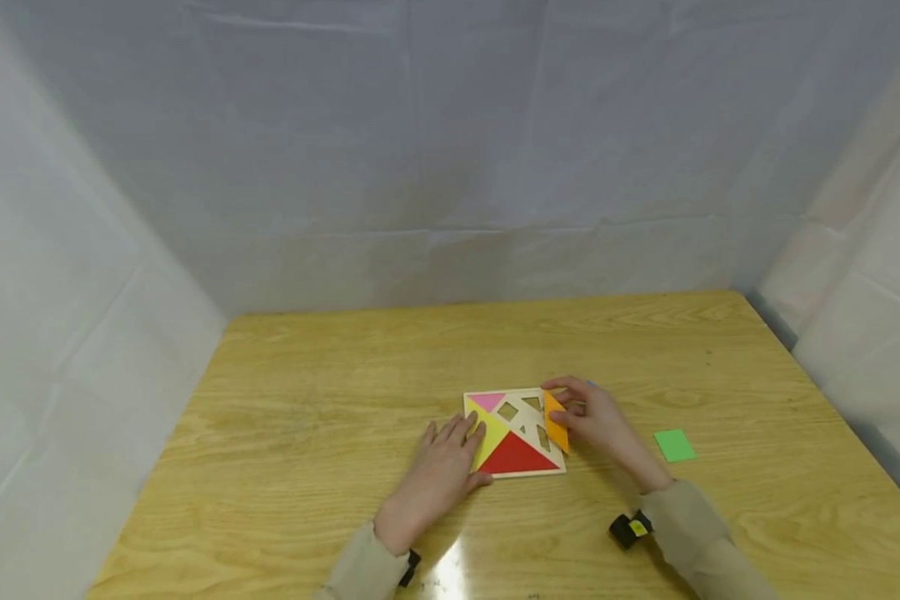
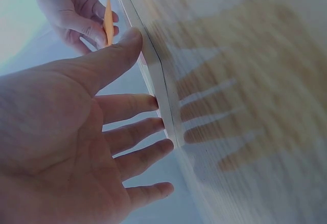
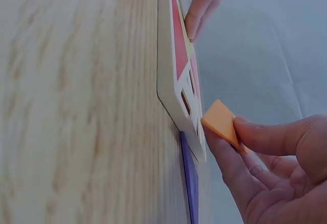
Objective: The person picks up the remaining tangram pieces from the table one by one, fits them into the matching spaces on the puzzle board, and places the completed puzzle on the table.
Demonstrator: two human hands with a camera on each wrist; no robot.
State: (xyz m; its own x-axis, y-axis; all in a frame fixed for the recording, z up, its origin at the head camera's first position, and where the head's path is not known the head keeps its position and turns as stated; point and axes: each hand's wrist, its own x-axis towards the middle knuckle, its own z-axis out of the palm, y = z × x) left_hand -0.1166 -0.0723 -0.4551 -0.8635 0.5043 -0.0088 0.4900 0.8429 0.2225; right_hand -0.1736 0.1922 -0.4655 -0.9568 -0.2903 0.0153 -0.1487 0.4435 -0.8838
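A pale wooden tangram board (image 1: pixel 521 476) lies on the table, with a yellow triangle (image 1: pixel 487 427), a red triangle (image 1: pixel 517 457) and a pink triangle (image 1: pixel 486 401) set in it. My left hand (image 1: pixel 441 477) rests at the board's left side, fingers extended over the yellow triangle and thumb near the front edge. Between thumb and fingers, my right hand (image 1: pixel 598 423) pinches an orange tangram piece (image 3: pixel 219 120), tilted over the board's right side. Cut-out holes show in the uncovered part of the board.
A green square piece (image 1: pixel 675 445) lies to the right on the wooden table (image 1: pixel 307 417). In the right wrist view a purple piece (image 3: pixel 189 180) lies against the board's side. Pale sheeting (image 1: pixel 450 150) hangs behind the table and on both sides.
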